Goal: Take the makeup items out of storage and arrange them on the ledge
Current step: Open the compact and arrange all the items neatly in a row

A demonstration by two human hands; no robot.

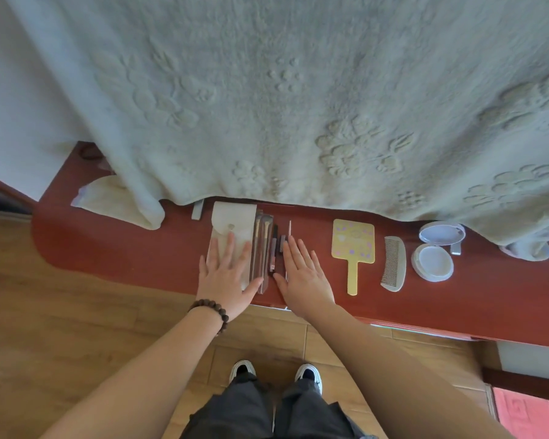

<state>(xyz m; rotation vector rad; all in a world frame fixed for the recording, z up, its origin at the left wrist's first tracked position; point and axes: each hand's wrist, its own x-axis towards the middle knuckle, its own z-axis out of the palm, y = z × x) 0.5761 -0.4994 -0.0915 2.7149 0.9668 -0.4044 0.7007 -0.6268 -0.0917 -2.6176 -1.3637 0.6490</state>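
On the red ledge (pixel 133 248) lies a cream snap pouch (pixel 232 221), and my left hand (pixel 227 274) rests flat on its lower half with straight fingers. Right of the pouch lies a row of makeup brushes and pencils (pixel 265 248), side by side. My right hand (pixel 303 274) lies flat beside them, fingers straight, its thumb touching the row's near end. Further right are a yellow hand mirror (pixel 353 245), a pale comb (pixel 393 264) and an open round compact (pixel 433 258) with its lid (pixel 441 233) raised.
A pale embossed blanket (pixel 298 106) hangs over the bed down to the ledge's far edge. A folded cream cloth (pixel 108 198) lies at the ledge's left end. Wooden floor (pixel 61 312) is below, with my shoes (pixel 243 370) and a pink mat (pixel 533 413) at right.
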